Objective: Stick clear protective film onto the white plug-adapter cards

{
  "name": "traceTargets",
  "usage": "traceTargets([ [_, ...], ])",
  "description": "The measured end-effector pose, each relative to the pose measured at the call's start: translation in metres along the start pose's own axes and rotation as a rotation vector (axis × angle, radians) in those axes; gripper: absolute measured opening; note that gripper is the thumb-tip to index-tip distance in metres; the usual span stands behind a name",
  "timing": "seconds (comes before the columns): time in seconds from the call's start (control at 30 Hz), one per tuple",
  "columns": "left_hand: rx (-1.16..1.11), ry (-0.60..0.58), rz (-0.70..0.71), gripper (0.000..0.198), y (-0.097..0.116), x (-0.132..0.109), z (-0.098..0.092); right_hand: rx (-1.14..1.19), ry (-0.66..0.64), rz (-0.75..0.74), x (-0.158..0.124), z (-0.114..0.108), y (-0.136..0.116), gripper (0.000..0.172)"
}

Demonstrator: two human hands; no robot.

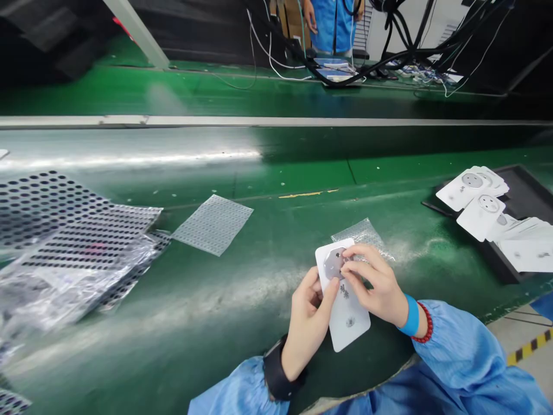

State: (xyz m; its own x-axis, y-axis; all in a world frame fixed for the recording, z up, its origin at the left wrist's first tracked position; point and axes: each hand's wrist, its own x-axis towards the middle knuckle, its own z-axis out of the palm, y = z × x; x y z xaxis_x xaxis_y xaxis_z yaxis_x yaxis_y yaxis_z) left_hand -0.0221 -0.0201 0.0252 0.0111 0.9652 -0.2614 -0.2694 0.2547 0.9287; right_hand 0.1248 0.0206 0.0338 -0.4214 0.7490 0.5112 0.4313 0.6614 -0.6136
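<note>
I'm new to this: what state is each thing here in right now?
Left hand: gripping the faceplate's edge.
Right hand: fingers on the faceplate's grey octagonal patch.
White socket faceplate: held up off the bench, tilted.
Bubble wrap: lying behind the faceplate.
Perforated sheet: lying flat, alone.
Plastic bag: crumpled over more perforated sheets.
Black tray: holding overlapping faceplates.

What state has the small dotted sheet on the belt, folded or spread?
Spread: the dotted sheet lies flat on the green belt, no fold visible.
</note>
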Motion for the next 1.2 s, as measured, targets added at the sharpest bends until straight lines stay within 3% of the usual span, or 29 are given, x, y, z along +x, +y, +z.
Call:
traceTargets([
  [0.17, 0.018, 0.024, 0.036, 0.041, 0.001, -0.004, -0.002, -0.177, 0.017, -0.238, -0.007, 0.004, 0.002, 0.025],
  [0.3, 0.008, 0.060, 0.050, 0.037, 0.002, -0.001, -0.005, -0.234, -0.026, -0.286, -0.013, 0.005, 0.002, 0.032],
  [0.53, -0.008, 0.019, 0.003, 0.037, 0.005, 0.005, -0.010, 0.108, 0.042, -0.162, -0.008, 0.003, -0.005, 0.033],
  [0.7, 0.033, 0.046, 0.034, 0.038, 0.006, 0.004, -0.011, 0.149, 0.077, -0.138, -0.010, 0.004, -0.009, 0.034],
  [0.93, 0.060, 0.057, 0.023, 0.042, 0.008, 0.009, -0.015, 0.093, 0.201, 0.115, -0.007, -0.008, 0.003, 0.030],
  [1.0, 0.081, 0.151, 0.032, 0.045, 0.011, 0.012, -0.021, 0.033, 0.143, 0.149, -0.010, -0.014, 0.019, 0.028],
  [1.13, 0.123, 0.318, 0.066, 0.054, 0.018, 0.020, -0.036, -0.119, -0.132, 0.092, -0.023, -0.015, 0.056, 0.024],
  [1.2, 0.158, 0.360, 0.095, 0.070, 0.017, 0.025, -0.041, -0.144, -0.136, 0.060, -0.028, -0.012, 0.065, 0.014],
])
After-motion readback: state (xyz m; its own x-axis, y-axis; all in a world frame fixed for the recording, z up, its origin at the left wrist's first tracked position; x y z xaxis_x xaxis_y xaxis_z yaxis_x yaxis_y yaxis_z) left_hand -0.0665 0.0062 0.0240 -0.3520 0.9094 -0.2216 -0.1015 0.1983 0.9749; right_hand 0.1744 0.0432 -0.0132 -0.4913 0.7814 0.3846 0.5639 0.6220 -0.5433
